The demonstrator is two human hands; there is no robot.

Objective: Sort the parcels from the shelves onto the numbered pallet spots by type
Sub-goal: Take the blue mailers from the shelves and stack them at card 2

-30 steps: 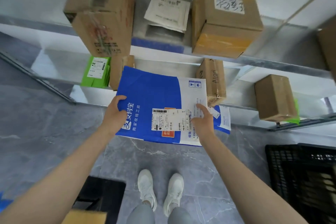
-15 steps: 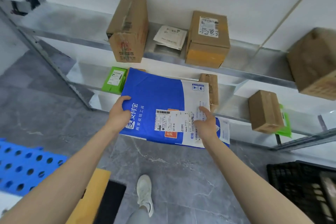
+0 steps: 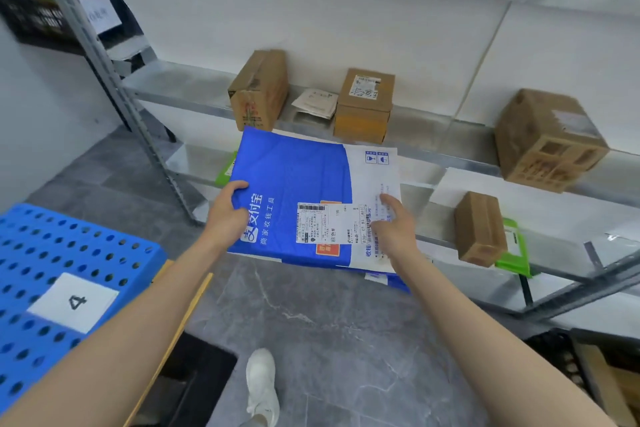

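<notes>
The left hand (image 3: 227, 215) is gripping the left edge of the blue-and-white parcel (image 3: 304, 191), thumb curled on top. The right hand (image 3: 393, 236) is pinching the right edge, one digit lying straight on top. The blue pallet (image 3: 41, 253) marked 4 is lying left of the left hand.

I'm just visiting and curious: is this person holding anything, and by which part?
Yes, a flat blue-and-white plastic mailer parcel. The left hand grips its blue left edge; the right hand holds its white right end.
</notes>
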